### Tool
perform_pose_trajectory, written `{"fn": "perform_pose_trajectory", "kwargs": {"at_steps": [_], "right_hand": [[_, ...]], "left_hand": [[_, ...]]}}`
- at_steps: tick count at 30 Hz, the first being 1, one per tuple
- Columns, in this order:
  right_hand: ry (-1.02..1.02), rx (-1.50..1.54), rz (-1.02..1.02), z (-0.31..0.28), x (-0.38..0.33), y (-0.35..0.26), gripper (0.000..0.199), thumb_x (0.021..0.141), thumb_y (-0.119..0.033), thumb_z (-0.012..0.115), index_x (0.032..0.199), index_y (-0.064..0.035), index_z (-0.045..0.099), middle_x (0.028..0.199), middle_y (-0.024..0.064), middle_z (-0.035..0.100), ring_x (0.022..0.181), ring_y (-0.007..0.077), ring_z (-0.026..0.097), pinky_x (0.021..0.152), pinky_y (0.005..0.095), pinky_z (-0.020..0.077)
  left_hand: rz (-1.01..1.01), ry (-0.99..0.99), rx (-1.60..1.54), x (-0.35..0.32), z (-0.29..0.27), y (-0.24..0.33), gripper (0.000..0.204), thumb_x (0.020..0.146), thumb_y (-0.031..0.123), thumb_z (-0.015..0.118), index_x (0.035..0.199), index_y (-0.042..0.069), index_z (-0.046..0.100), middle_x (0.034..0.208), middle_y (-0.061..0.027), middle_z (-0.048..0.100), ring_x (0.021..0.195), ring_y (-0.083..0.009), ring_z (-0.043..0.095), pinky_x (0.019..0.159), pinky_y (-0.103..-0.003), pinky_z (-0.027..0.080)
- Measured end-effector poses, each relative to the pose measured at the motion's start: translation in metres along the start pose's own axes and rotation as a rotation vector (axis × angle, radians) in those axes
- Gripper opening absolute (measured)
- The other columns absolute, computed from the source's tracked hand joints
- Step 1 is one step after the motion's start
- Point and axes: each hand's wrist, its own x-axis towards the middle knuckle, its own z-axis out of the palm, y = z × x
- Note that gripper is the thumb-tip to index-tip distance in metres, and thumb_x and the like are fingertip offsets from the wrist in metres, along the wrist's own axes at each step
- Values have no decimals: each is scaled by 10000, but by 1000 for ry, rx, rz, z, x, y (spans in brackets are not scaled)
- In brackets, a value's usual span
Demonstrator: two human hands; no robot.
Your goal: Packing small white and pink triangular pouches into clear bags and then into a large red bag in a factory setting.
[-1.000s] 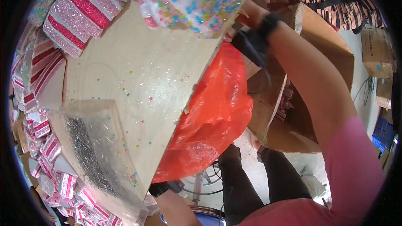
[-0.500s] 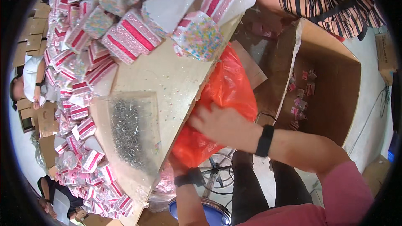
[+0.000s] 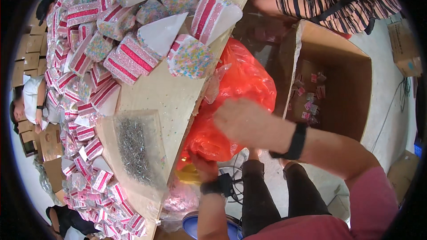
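– Right hand (image 3: pixel 249 122) has shifted rightward, away from the table (image 3: pixel 151 89). Where's the red bag (image 3: pixel 249 78)?
– Under that hand, just right of the table, long axis running far to near; the left hand (image 3: pixel 206 169) touches its near end.
– Gripping?
– Cannot tell: right blurred, left partly hidden.

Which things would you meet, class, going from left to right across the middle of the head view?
Person in a white shirt, pile of pink-striped cake-slice shapes, clear packet of silver strands, bare strip of tabletop, red plastic bag, open cardboard box.
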Motion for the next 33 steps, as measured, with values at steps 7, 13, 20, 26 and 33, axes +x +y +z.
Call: {"fn": "perform_pose_trajectory", "kwargs": {"at_steps": [7, 13, 20, 26, 33], "right_hand": [[-171, 164, 74, 24, 13, -25, 379, 793, -107, 528, 1158, -4, 510, 892, 100, 593, 810, 228, 607, 602, 339, 486], [-278, 258, 242, 12, -58, -40, 463, 767, -76, 550, 1214, 6, 459, 882, 159, 599, 788, 288, 629, 610, 384, 528], [-35, 492, 561, 29, -31, -14, 252, 741, -73, 562, 962, 46, 536, 910, 227, 580, 771, 397, 611, 666, 441, 517], [129, 233, 703, 52, 50, -1, 342, 708, -71, 587, 1021, 60, 536, 1044, 216, 529, 1009, 361, 510, 778, 413, 490], [93, 632, 792, 31, 52, 23, 476, 734, -243, 646, 1074, 64, 519, 1014, 250, 596, 956, 371, 592, 792, 421, 490]], "left_hand": [[3, 355, 532, -79, 0, 33, 564, 913, 467, 436, 1378, 164, 336, 1419, -40, 337, 1225, -252, 404, 974, -434, 346], [399, 208, 1361, -169, 23, 50, 192, 877, 140, 532, 1048, 54, 532, 1029, -74, 574, 932, -206, 529, 797, -374, 411], [957, -355, 1971, -89, 159, 52, 352, 819, 188, 589, 1121, 13, 545, 1222, -178, 505, 1206, -352, 407, 980, -560, 302], [808, -380, 2304, -73, 121, 41, 494, 817, 290, 599, 1222, 23, 507, 1298, -176, 443, 1252, -353, 364, 958, -622, 298], [713, -369, 2285, -74, 118, 55, 505, 824, 304, 580, 1245, 36, 503, 1306, -171, 453, 1276, -351, 350, 1000, -609, 261]]}}
